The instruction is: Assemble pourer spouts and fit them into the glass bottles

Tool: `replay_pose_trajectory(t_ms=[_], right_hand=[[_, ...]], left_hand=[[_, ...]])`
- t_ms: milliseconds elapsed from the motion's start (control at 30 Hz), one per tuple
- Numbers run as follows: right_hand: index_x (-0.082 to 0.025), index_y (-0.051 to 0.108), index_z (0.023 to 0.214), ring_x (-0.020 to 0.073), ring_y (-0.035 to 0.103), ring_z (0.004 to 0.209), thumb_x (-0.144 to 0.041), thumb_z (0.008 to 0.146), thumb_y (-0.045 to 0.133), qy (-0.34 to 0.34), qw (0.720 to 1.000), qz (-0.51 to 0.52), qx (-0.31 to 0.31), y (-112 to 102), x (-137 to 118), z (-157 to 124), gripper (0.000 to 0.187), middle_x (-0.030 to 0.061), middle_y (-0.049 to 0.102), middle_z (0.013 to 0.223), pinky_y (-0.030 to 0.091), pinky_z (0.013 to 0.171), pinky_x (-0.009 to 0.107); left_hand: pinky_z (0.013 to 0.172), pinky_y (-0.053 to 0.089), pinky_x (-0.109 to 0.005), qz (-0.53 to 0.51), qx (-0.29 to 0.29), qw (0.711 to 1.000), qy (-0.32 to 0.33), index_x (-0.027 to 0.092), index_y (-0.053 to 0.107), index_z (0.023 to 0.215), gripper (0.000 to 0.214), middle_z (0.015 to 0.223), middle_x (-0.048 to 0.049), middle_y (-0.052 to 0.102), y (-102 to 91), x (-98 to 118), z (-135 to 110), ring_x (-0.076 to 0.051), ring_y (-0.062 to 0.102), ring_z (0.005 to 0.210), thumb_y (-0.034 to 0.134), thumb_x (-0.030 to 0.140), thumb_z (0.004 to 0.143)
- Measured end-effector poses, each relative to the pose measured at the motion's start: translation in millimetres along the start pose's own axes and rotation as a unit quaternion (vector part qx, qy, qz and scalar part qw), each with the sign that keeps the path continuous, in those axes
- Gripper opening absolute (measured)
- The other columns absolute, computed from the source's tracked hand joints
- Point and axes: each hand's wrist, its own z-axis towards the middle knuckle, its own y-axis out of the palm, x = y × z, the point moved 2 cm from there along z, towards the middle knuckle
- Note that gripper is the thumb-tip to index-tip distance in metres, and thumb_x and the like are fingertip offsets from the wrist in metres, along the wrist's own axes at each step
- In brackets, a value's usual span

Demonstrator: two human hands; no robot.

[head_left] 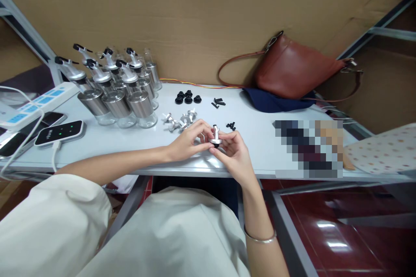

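My left hand [190, 140] and my right hand [234, 152] meet over the front edge of the white table [260, 138]. Together they pinch a small silver metal spout cap [215, 135] that stands upright between the fingertips of both hands. A black part seems to sit under the cap, but I cannot make it out. Just behind my left hand lie several loose silver spout caps [178, 121]. Small black screws [231, 126] lie just behind my right hand.
Several glass-and-steel dispenser bottles [118, 88] stand at the back left. Black rubber rings [187, 97] and black clips [218, 103] lie mid-table. A brown leather bag [292, 69] on blue cloth sits back right. Phones [60, 132] and a power strip [35, 103] lie at left.
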Motion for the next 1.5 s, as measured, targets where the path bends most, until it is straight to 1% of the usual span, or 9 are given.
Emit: replay_pose_trajectory(t_ms=[133, 300, 500, 700, 833, 967, 1133, 1300, 1500], right_hand=[[-0.027, 0.043, 0.089, 0.0172, 0.066, 0.100, -0.036, 0.077, 0.071, 0.026, 0.999, 0.029, 0.009, -0.3, 1.2, 0.8, 0.032, 0.0006, 0.070, 0.097, 0.049, 0.091, 0.033], [-0.028, 0.040, 0.098, 0.0170, 0.065, 0.096, -0.042, 0.089, 0.054, 0.041, 0.997, -0.050, -0.032, -0.2, 0.9, -0.3, 0.022, 0.0002, 0.068, 0.094, 0.047, 0.088, 0.033], [-0.026, 0.046, 0.096, 0.0191, 0.057, 0.109, -0.033, 0.089, 0.054, -0.043, 0.985, -0.164, 0.003, -0.6, -7.5, 0.7, 0.014, 0.0063, 0.058, 0.114, 0.045, 0.088, 0.033], [-0.022, 0.057, 0.083, 0.0197, 0.059, 0.081, -0.028, 0.085, 0.056, -0.113, 0.911, -0.397, 0.002, -25.2, -37.3, 43.1, 0.006, 0.0041, 0.065, 0.087, 0.043, 0.075, 0.033], [-0.018, 0.064, 0.080, 0.0188, 0.060, 0.071, -0.021, 0.080, 0.058, -0.033, 0.850, -0.525, -0.027, -44.9, -30.8, 99.3, 0.006, 0.0051, 0.069, 0.080, 0.043, 0.069, 0.030], [-0.016, 0.070, 0.086, 0.0227, 0.065, 0.082, -0.027, 0.079, 0.062, 0.062, 0.782, -0.620, -0.012, -50.1, -11.1, 141.5, 0.015, 0.0105, 0.073, 0.088, 0.043, 0.071, 0.029], [-0.017, 0.073, 0.085, 0.0238, 0.066, 0.083, -0.028, 0.076, 0.065, 0.090, 0.771, -0.630, -0.017, -44.5, 5.5, 158.5, 0.016, 0.0118, 0.074, 0.089, 0.043, 0.067, 0.029], [-0.018, 0.073, 0.089, 0.0227, 0.066, 0.087, -0.026, 0.080, 0.059, 0.087, 0.767, -0.636, 0.000, -44.9, 3.6, 156.0, 0.018, 0.0115, 0.074, 0.092, 0.044, 0.069, 0.028], [-0.018, 0.072, 0.082, 0.0271, 0.067, 0.086, -0.030, 0.076, 0.062, 0.095, 0.766, -0.636, 0.011, -41.7, 8.5, 156.1, 0.018, 0.0141, 0.074, 0.089, 0.044, 0.067, 0.031]], left_hand=[[0.078, 0.050, -0.031, -0.001, -0.002, 1.000, 0.008, 0.017, 0.055, 0.098, 0.015, 0.101, -0.0069, 0.054, 0.8, 0.4, 0.3, -0.016, 0.056, 0.090, 0.058, 0.021, 0.084], [0.078, 0.050, -0.031, 0.021, -0.010, 0.999, -0.023, 0.018, 0.054, 0.104, 0.027, 0.101, -0.0065, 0.056, 1.1, -1.8, 0.9, -0.018, 0.056, 0.095, 0.065, 0.026, 0.081], [0.089, 0.049, -0.033, -0.028, -0.025, 0.999, -0.039, 0.019, 0.054, 0.105, 0.022, 0.108, -0.0061, 0.058, 2.5, -3.7, -0.5, -0.017, 0.057, 0.101, 0.060, 0.024, 0.085], [0.086, 0.049, -0.032, -0.005, -0.028, 0.999, -0.044, 0.019, 0.054, 0.100, 0.021, 0.102, -0.0040, 0.057, 1.4, -1.7, -0.7, -0.016, 0.056, 0.096, 0.063, 0.020, 0.081], [0.082, 0.049, -0.030, 0.007, -0.030, 0.998, -0.055, 0.020, 0.056, 0.101, 0.024, 0.102, -0.0043, 0.057, 0.2, -1.3, 0.2, -0.016, 0.055, 0.095, 0.067, 0.025, 0.080], [0.081, 0.050, -0.029, 0.006, -0.040, 0.998, -0.057, 0.021, 0.060, 0.105, 0.029, 0.103, -0.0051, 0.056, 0.1, -2.3, -0.2, -0.016, 0.055, 0.092, 0.069, 0.032, 0.080], [0.087, 0.051, -0.032, 0.002, -0.045, 0.997, -0.055, 0.023, 0.063, 0.109, 0.028, 0.110, -0.0060, 0.057, 0.8, -2.4, -0.8, -0.014, 0.058, 0.090, 0.066, 0.029, 0.082], [0.086, 0.052, -0.032, -0.024, -0.042, 0.997, -0.062, 0.022, 0.061, 0.111, 0.029, 0.111, -0.0067, 0.061, 1.9, -2.2, 0.0, -0.017, 0.059, 0.099, 0.064, 0.023, 0.082], [0.085, 0.054, -0.032, -0.019, -0.042, 0.997, -0.065, 0.020, 0.060, 0.110, 0.028, 0.111, -0.0075, 0.059, 1.8, -4.2, -0.6, -0.015, 0.060, 0.091, 0.063, 0.023, 0.083]])
